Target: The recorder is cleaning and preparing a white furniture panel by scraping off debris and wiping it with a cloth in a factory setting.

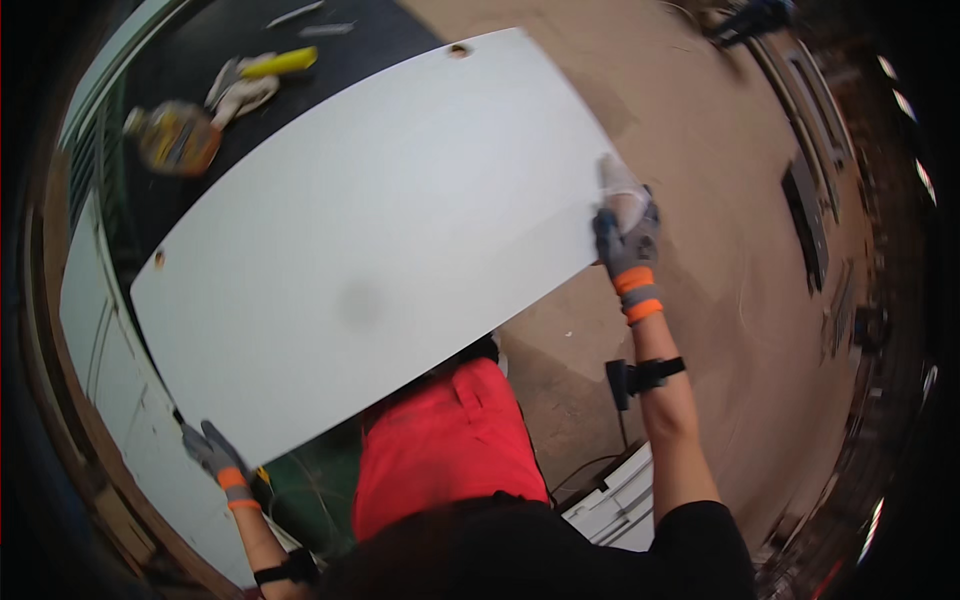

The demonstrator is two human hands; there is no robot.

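Note:
A large white panel [380,230] spans the middle of the head view, tilted, with a small hole near each of two corners on its far side. My left hand [212,452], in a grey glove with an orange cuff, holds the panel's near left corner. At its right end my right hand [632,235], gloved alike, grips the edge near the corner. A crumpled whitish wad [624,190], like a rag or thin plastic, is at the right fingers, blurred. Both hands' undersides are hidden by the panel.
Beyond the panel lies a dark work surface [370,40] with a bottle of amber liquid [175,137], a pale cloth or glove [240,95] and a yellow tool [280,62]. Brown floor [720,250] stretches right, with a dark bar-like piece [805,220]. White slatted parts [620,505] stand beside my legs.

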